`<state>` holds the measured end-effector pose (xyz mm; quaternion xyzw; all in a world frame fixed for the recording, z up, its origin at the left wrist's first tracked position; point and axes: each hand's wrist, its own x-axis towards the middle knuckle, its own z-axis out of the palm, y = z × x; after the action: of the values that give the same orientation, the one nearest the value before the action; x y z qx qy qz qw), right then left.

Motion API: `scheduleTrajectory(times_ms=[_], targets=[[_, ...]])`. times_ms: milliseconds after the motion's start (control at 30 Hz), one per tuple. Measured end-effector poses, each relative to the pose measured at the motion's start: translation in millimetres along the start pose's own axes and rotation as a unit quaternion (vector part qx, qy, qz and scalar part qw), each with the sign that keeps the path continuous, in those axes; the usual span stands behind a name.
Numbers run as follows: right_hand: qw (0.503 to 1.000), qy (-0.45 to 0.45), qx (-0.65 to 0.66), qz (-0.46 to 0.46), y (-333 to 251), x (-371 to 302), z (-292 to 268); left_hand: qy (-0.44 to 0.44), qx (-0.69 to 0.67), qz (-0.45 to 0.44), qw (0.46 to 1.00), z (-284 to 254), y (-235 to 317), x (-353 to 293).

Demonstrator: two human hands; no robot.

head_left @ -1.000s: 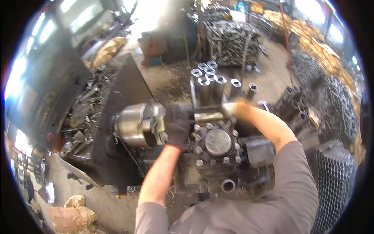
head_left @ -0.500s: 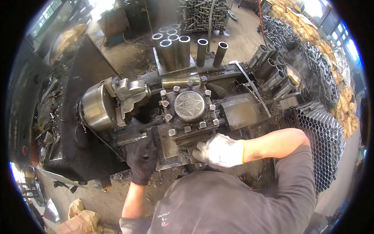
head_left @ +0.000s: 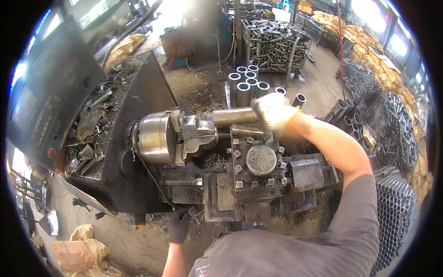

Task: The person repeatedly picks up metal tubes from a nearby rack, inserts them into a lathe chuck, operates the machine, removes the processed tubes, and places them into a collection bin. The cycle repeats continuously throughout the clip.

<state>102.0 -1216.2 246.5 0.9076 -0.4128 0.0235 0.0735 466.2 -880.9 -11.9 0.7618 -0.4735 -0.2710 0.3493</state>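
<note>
My right hand (head_left: 275, 112), in a white glove and blurred by motion, grips the right end of a smooth metal tube (head_left: 233, 116). The tube lies level behind the tool post (head_left: 261, 160), and its left end is close to the jaws of the lathe chuck (head_left: 158, 138). A shorter metal cylinder (head_left: 244, 130) rests just in front of the tube, along the tool post's rear. Low at the lathe's front edge is my left hand (head_left: 179, 225) in a dark glove. Its fingers look curled against the dark machine, and what they hold is hidden.
Several upright tubes (head_left: 243, 87) stand behind the lathe. More tubes (head_left: 355, 121) lean at the right, above a stack of tubes (head_left: 394, 217). A wire basket of metal parts (head_left: 277, 46) stands at the back. Metal chips and scraps (head_left: 94, 120) cover the headstock top.
My right hand has moved from the tool post's front to behind it and now holds a tube. My left hand has drawn back toward the machine's front edge. The view has shifted.
</note>
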Motion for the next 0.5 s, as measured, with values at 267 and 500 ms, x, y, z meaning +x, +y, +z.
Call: scheduleTrajectory(times_ms=[267,500], targets=[[0.967,-0.160,0.178,-0.091,41.4,34.1,128.7,0.185,-0.278,-0.188,0.924,-22.6,-155.6,-32.6],[0.949,-0.108,0.276,-0.112,43.4,26.1,177.9,0.410,-0.379,-0.227,0.798,-75.8,-236.2,-29.3]])
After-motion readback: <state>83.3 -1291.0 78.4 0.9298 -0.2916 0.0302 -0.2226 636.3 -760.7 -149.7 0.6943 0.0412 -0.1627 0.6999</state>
